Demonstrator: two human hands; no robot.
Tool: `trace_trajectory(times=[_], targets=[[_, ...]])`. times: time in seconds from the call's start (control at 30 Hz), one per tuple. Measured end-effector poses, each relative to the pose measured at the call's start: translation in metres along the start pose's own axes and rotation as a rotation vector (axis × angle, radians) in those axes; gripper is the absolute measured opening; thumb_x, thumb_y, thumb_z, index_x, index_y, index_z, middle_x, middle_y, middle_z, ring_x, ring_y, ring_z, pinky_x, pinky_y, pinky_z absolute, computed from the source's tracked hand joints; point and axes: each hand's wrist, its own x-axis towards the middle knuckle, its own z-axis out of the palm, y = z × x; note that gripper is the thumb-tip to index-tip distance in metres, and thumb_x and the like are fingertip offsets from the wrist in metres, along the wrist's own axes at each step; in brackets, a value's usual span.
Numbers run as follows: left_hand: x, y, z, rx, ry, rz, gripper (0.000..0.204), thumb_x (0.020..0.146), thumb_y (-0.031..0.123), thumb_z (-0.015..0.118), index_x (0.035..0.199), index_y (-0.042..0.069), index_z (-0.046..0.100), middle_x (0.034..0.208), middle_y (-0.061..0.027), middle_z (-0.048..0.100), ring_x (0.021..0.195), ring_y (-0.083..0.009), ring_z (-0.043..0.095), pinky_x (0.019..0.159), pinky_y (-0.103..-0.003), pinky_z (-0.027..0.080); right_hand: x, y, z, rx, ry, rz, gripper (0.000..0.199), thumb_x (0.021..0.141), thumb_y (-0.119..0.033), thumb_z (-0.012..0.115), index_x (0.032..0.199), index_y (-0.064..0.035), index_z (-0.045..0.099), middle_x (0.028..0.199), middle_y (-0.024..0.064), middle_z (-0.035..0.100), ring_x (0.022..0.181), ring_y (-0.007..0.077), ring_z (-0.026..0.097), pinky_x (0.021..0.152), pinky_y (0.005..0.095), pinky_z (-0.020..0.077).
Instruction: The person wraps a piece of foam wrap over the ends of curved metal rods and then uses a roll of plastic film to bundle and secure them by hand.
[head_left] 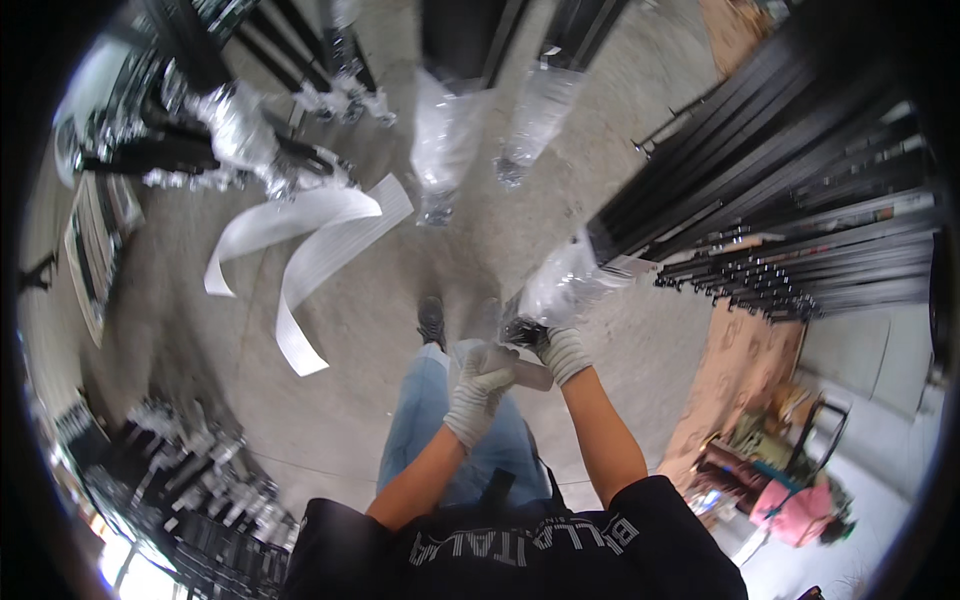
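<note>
My right hand (563, 353), in a light grey knit glove, is closed on the near end of a bundle of long black bars (690, 180). Clear plastic wrap (562, 285) covers that end. Beside it, my left hand (480, 392), gloved likewise, is closed round a small greyish-brown roll of film (530, 374); its far part is blurred and partly hidden by the fingers. Both hands are close together in front of my legs.
Two white foam strips (300, 290) lie curled on the concrete floor at left. More film-wrapped black bundles (440, 150) stand ahead. Racks of black bars (800, 280) fill the right, near cardboard (735, 370). Stacked wrapped pieces (195, 490) are at lower left.
</note>
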Motion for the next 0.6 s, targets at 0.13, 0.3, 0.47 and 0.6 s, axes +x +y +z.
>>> trace_trajectory(times=[0.13, 0.3, 0.47, 0.6], targets=[[-0.001, 0.002, 0.001, -0.114, 0.05, 0.018, 0.05, 0.063, -0.005, 0.061, 0.107, 0.009, 0.042, 0.098, -0.0094, 0.051, 0.088, -0.0214, 0.053, 0.073, -0.032, 0.049, -0.053, -0.03, 0.018, -0.278, 0.234, -0.177, 0.031, 0.081, -0.019, 0.05, 0.108, -0.0063, 0.048, 0.098, 0.0075, 0.055, 0.085, 0.0163, 0.054, 0.075, 0.0272, 0.0449], [0.007, 0.0, -0.003, -0.25, 0.016, 0.036, 0.052, 0.061, -0.004, 0.063, 0.107, 0.009, 0.042, 0.096, -0.0082, 0.05, 0.086, -0.0207, 0.053, 0.073, -0.032, 0.049, -0.11, -0.035, 0.011, -1.097, -0.061, -0.579, 0.038, 0.075, -0.018, 0.057, 0.11, -0.0072, 0.048, 0.1, 0.0101, 0.054, 0.087, 0.0192, 0.054, 0.074, 0.0285, 0.0434], [0.013, -0.005, -0.009, -0.169, -0.009, 0.094, 0.054, 0.061, -0.001, 0.066, 0.108, 0.009, 0.042, 0.098, -0.0085, 0.05, 0.089, -0.0209, 0.052, 0.077, -0.032, 0.046, -0.12, -0.039, 0.061, -1.868, -0.166, -0.608, 0.041, 0.064, -0.015, 0.065, 0.101, -0.0057, 0.05, 0.094, 0.0147, 0.054, 0.08, 0.029, 0.054, 0.072, 0.0347, 0.0439], [-0.004, 0.02, 0.001, 0.799, 0.245, 0.578, 0.06, 0.06, 0.007, 0.066, 0.114, 0.009, 0.039, 0.101, -0.0109, 0.05, 0.097, -0.0253, 0.047, 0.089, -0.041, 0.035, -0.121, -0.05, 0.078, -1.852, -0.134, -0.38, 0.041, 0.063, -0.012, 0.062, 0.101, -0.0073, 0.048, 0.093, 0.0134, 0.054, 0.085, 0.0311, 0.052, 0.074, 0.0372, 0.0426]])
